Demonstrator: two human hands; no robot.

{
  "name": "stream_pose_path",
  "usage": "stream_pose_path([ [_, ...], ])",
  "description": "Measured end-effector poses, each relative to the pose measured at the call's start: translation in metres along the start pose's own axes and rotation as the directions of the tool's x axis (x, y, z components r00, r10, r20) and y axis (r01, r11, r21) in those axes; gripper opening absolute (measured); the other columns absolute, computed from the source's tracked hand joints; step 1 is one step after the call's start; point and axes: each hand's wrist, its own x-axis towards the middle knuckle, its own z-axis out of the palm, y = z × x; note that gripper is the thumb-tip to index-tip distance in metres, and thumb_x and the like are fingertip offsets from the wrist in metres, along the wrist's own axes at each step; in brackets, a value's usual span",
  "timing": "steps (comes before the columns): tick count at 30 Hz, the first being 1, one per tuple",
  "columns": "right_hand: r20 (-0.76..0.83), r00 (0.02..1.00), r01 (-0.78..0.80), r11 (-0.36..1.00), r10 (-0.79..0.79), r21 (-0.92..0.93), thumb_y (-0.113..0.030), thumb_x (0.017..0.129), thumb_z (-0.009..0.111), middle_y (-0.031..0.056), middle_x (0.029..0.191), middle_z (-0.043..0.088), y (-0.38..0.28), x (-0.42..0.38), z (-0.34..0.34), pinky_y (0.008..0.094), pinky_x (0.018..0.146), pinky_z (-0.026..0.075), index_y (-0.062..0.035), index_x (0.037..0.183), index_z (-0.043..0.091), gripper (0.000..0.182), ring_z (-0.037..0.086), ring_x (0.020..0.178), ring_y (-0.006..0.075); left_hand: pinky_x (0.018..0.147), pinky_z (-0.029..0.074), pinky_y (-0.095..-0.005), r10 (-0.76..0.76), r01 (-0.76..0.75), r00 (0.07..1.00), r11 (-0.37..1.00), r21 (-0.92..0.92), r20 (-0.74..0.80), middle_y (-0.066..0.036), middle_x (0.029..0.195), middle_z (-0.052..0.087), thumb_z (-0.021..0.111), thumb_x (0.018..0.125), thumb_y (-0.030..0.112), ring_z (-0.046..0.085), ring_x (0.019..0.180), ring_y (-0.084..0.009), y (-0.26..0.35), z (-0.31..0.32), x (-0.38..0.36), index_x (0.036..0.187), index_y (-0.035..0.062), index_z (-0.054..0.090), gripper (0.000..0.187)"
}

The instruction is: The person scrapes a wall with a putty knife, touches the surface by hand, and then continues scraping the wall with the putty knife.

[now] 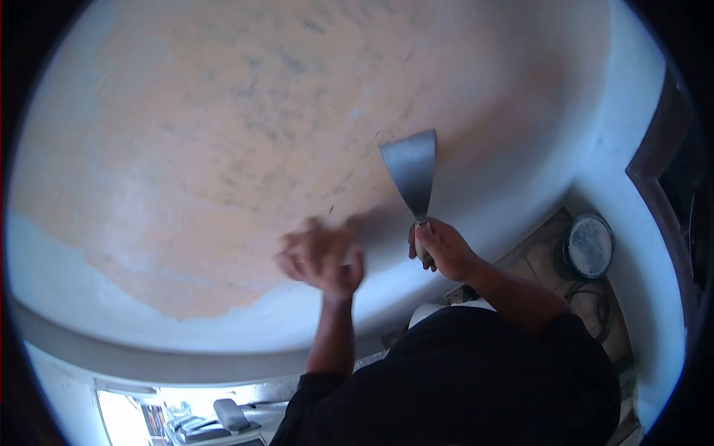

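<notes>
My right hand (pixel 448 251) is closed around the pale handle of a putty knife (pixel 414 167). Its wide metal blade points up, in front of the wall (pixel 245 156). To the left, my left hand (pixel 325 256) is raised near the wall, blurred by motion, with thumb and fingers apart and nothing visible in it. Peach-coloured patches with dark scuffs cover much of the wall surface, and a ragged edge separates them from the paler area lower left.
A round bucket (pixel 587 247) with a whitish top stands on the tiled floor at right, with a coiled hose or cable (pixel 599 308) close by. A dark-framed opening (pixel 673 175) is at far right. Various items (pixel 216 420) show at lower left.
</notes>
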Motion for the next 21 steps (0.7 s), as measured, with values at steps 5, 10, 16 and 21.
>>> stream_pose_path([
  [5,0.054,0.998,0.044,0.985,-0.035,-0.169,-0.041,0.102,0.062,0.0046,0.076,0.065,-0.010,0.003,0.001,0.0310,0.060,0.050,-0.0023,0.097,0.063,0.039,0.061,0.067,0.0105,0.085,0.053,-0.0390,-0.286,0.689,0.704,0.496,-0.528,0.650,-0.019,0.106,0.071,0.062,0.099,0.041,0.071,0.086,-0.0307,0.084,-0.009,0.007,0.129,0.0015,0.064,0.050],
  [10,0.051,0.971,0.222,0.807,-0.232,-0.547,-0.045,0.094,0.071,0.0126,0.083,0.073,-0.007,0.006,-0.004,0.0352,0.068,0.053,-0.0055,0.106,0.073,0.041,0.071,0.072,0.0243,0.106,0.042,-0.0373,-0.149,0.790,0.613,0.144,-0.596,0.776,-0.020,0.130,0.063,0.046,0.109,0.029,0.059,0.123,-0.0271,0.075,-0.003,0.009,0.132,-0.0022,0.059,0.041],
  [16,0.020,0.974,0.199,0.808,-0.226,-0.555,-0.046,0.087,0.078,0.0129,0.076,0.071,-0.035,0.008,0.003,0.0330,0.065,0.052,-0.0032,0.096,0.073,0.044,0.070,0.070,0.0225,0.117,0.032,-0.0481,-0.237,0.754,0.551,-0.270,-0.599,0.800,-0.023,0.140,0.056,0.038,0.110,0.045,0.049,0.136,-0.0318,0.087,-0.002,0.007,0.136,0.0023,0.048,0.051],
  [21,0.069,0.991,0.135,0.766,-0.119,-0.628,-0.040,0.079,0.087,0.0135,0.078,0.070,-0.018,0.017,-0.008,0.0324,0.062,0.052,-0.0026,0.087,0.070,0.042,0.069,0.068,0.0192,0.108,0.044,-0.0504,-0.338,0.636,0.356,-0.595,-0.491,0.871,-0.020,0.128,0.060,0.040,0.107,0.052,0.059,0.119,-0.0301,0.070,-0.022,-0.031,0.120,0.0099,0.051,0.045],
])
